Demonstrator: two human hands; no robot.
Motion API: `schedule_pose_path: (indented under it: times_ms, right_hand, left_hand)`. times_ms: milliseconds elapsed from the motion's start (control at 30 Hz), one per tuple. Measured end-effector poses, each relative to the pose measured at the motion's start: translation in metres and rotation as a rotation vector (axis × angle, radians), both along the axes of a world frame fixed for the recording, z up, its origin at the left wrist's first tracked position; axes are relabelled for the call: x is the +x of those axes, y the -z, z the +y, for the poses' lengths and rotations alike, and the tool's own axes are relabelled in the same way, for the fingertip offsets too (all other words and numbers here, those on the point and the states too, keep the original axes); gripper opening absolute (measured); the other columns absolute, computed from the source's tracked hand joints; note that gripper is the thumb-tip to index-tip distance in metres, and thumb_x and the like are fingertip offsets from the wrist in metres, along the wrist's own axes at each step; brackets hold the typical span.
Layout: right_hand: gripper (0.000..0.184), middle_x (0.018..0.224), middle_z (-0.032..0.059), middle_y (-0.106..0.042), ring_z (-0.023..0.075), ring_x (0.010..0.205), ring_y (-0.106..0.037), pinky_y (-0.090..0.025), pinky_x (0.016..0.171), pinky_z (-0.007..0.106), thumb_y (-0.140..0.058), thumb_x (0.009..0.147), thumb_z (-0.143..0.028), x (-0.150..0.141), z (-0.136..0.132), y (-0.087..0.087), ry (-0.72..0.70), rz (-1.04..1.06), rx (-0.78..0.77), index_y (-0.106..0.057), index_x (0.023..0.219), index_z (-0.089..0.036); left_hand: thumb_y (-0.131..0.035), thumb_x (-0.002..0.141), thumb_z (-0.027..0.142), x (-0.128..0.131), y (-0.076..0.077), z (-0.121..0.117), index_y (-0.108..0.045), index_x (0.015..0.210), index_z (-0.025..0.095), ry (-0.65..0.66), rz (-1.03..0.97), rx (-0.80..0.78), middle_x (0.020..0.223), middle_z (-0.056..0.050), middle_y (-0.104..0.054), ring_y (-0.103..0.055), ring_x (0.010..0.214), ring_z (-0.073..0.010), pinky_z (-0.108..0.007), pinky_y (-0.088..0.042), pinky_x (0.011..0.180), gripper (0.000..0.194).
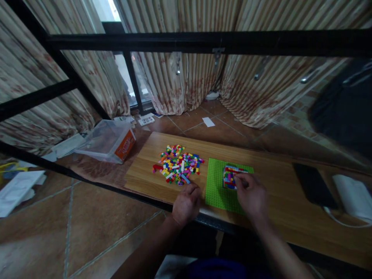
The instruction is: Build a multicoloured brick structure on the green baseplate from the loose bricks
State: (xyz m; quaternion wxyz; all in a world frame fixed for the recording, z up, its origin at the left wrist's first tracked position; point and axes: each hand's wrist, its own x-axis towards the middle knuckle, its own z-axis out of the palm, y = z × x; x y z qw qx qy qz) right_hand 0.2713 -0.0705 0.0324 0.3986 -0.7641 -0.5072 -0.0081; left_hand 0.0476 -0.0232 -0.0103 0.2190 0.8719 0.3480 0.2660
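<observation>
Right hand point(253, 195) at the build point(228, 179) on the plate point(214, 188), left hand point(186, 204) left of it; can't tell whether either's fingers grip anything.

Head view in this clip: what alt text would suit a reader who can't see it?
A person's right hand reaches its fingertips to a small multicoloured brick build on a green baseplate, while the left hand is near a loose brick pile. Everything sits on a wooden tabletop, with a clear plastic bin beyond its left end.
</observation>
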Motion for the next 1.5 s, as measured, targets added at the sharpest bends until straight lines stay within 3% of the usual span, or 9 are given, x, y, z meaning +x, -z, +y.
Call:
schedule_pose_path:
  times_ms: [100,200,367,633,933,1133,1333,1500]
  right_hand:
    - [0.024,0.094,0.0078,-0.068,0.0226,0.092,-0.061,-0.047,0.086,0.039,-0.049,0.091,-0.038,-0.022,0.003,-0.005,-0.116,-0.017,0.03,-0.066,0.086,-0.021]
    - [0.022,0.096,0.008,-0.067,0.0222,0.092,-0.062,-0.048,0.086,0.038,-0.048,0.091,-0.032,-0.047,0.015,-0.002,-0.286,-0.004,-0.062,-0.066,0.095,-0.02]
    - [0.026,0.099,0.0098,-0.067,0.0234,0.091,-0.062,-0.049,0.085,0.039,-0.048,0.087,-0.026,-0.07,0.047,0.013,-0.329,-0.017,-0.226,-0.064,0.107,-0.017]
    - [0.024,0.098,0.0069,-0.066,0.0216,0.092,-0.061,-0.047,0.086,0.036,-0.051,0.084,-0.021,-0.074,0.077,0.021,-0.363,-0.123,-0.294,-0.065,0.104,-0.02]
    - [0.026,0.1,0.0078,-0.066,0.0201,0.083,-0.063,-0.05,0.081,0.036,-0.049,0.084,-0.023,-0.079,0.077,0.027,-0.397,-0.014,-0.27,-0.065,0.104,-0.018]
    - [0.033,0.109,0.0084,-0.063,0.0221,0.099,-0.06,-0.049,0.09,0.037,-0.045,0.086,-0.017,-0.09,0.086,0.014,-0.514,-0.108,-0.178,-0.067,0.111,-0.021]
    - [0.044,0.124,0.0094,-0.056,0.0238,0.115,-0.054,-0.043,0.1,0.037,-0.044,0.081,-0.005,-0.099,0.113,0.008,-0.67,-0.275,-0.268,-0.071,0.11,-0.024]
    - [0.039,0.124,0.0082,-0.057,0.0237,0.113,-0.054,-0.043,0.098,0.037,-0.049,0.079,-0.003,-0.096,0.128,0.007,-0.712,-0.303,-0.319,-0.074,0.099,-0.025]
  left_hand:
    - [-0.05,0.085,0.012,0.001,0.001,-0.001,-0.062,0.096,0.019,-0.003,0.001,-0.005,0.1,-0.007,-0.062,-0.058,0.095,-0.0192,-0.032,-0.052,0.086,0.017]
    - [-0.05,0.086,0.013,0.001,0.001,-0.002,-0.062,0.094,0.019,-0.012,0.008,-0.008,0.099,-0.007,-0.062,-0.058,0.094,-0.0191,-0.032,-0.052,0.084,0.015]
    - [-0.05,0.088,0.017,0.002,0.0,-0.003,-0.061,0.092,0.019,-0.016,0.031,0.019,0.095,-0.006,-0.06,-0.057,0.089,-0.0192,-0.032,-0.051,0.081,0.012]
    - [-0.052,0.088,0.019,0.004,0.002,-0.004,-0.061,0.093,0.019,-0.013,0.035,0.041,0.096,-0.006,-0.06,-0.056,0.088,-0.0196,-0.032,-0.05,0.078,0.01]
    - [-0.055,0.085,0.018,0.004,0.004,-0.005,-0.061,0.09,0.019,-0.013,0.052,0.054,0.096,-0.007,-0.061,-0.056,0.087,-0.0197,-0.032,-0.051,0.077,0.007]
    - [-0.056,0.083,0.016,0.004,0.008,-0.005,-0.063,0.094,0.018,-0.01,0.049,0.033,0.099,-0.008,-0.062,-0.058,0.092,-0.0217,-0.036,-0.052,0.084,0.013]
    - [-0.051,0.087,0.018,0.005,0.006,-0.005,-0.063,0.098,0.019,-0.021,0.001,0.033,0.102,-0.008,-0.064,-0.06,0.094,-0.0209,-0.035,-0.052,0.086,0.016]
    - [-0.054,0.086,0.019,0.004,0.003,-0.006,-0.062,0.108,0.019,-0.019,0.034,0.019,0.103,-0.008,-0.063,-0.06,0.095,-0.0217,-0.035,-0.052,0.083,0.023]
